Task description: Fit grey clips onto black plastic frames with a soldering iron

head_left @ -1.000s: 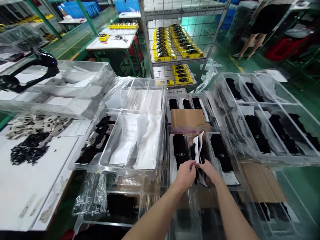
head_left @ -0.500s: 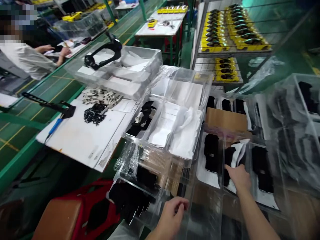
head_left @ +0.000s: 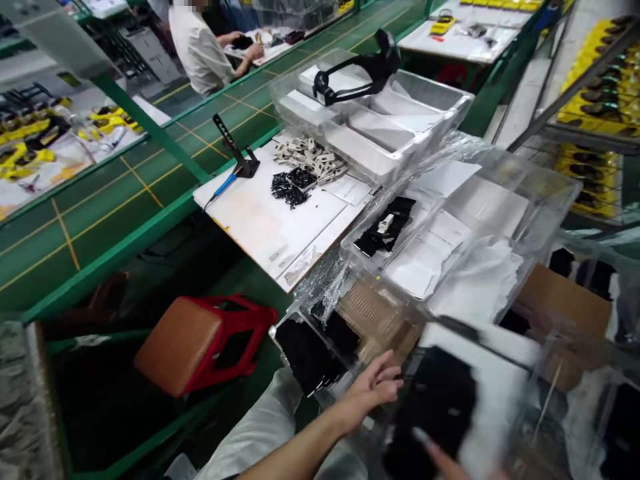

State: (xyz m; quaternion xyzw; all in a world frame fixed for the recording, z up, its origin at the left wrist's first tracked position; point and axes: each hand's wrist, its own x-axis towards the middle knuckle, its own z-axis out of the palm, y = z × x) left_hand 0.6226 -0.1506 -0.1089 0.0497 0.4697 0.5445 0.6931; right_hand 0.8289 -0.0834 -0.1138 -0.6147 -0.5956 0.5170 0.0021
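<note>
My left hand (head_left: 373,390) reaches forward at the bottom of the head view with its fingers stretched out, lying against the near left edge of a clear plastic tray (head_left: 500,363). The tray holds black parts (head_left: 437,407) on a white sheet and is smeared by motion. My right hand (head_left: 440,460) shows only as a blurred fingertip and knuckle at the bottom edge, against the same tray; whether it grips is unclear. Just left of my left hand lies a lower clear tray of black parts (head_left: 310,353) under wrinkled film.
A red stool with a brown seat (head_left: 200,343) stands at lower left. A white work board (head_left: 270,220) carries small black parts (head_left: 290,188), grey metal pieces (head_left: 313,157) and a tool stand (head_left: 240,157). Stacked clear trays (head_left: 450,220), cardboard (head_left: 565,300), a green conveyor (head_left: 100,200) and a seated person (head_left: 200,43) are beyond.
The view has swung left and down. My right hand has left the tray compartment it reached into, and a clear tray of black parts now sits blurred close in front of both hands.
</note>
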